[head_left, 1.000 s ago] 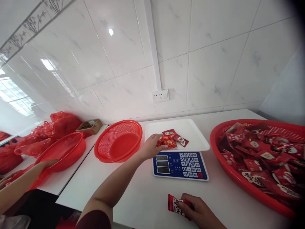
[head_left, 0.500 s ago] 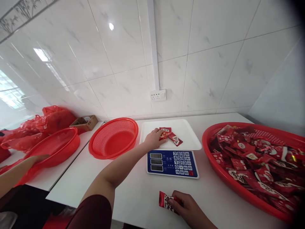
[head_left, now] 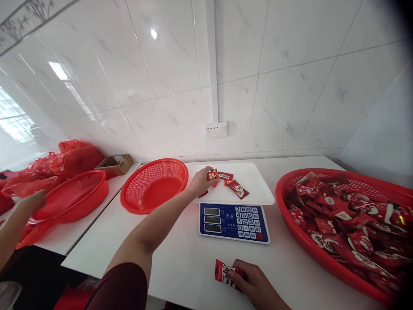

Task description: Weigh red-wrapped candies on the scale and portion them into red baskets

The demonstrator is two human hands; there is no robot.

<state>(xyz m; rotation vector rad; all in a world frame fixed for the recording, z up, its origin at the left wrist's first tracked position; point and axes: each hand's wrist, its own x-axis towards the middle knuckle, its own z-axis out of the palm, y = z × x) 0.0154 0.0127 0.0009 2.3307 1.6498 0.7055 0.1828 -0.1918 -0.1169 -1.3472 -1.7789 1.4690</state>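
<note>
Over the left part of the white weighing tray (head_left: 258,185), my left hand (head_left: 199,183) is closed on a small red candy packet (head_left: 213,174). Another red packet peeks out beneath that hand, partly hidden. On the tray to its right lie a red packet with a white label (head_left: 226,175) and a tilted one with dark lettering (head_left: 239,189). The scale's blue keypad panel (head_left: 229,220) faces me. Below it, near the table's front edge, my right hand (head_left: 253,280) grips a red and white packet (head_left: 226,274) between thumb and fingers.
A big red basket (head_left: 288,219) heaped with red packets stands at the right. Left of the scale is a red perforated basket (head_left: 155,206). Farther left are another red basket (head_left: 77,206), red plastic bags (head_left: 77,155), a cardboard box (head_left: 118,165) and another person's hand (head_left: 34,202).
My left hand has moved slightly left and up with a packet, uncovering more of the packets on the tray. My right hand stays put. The other person's hand has lifted up and left.
</note>
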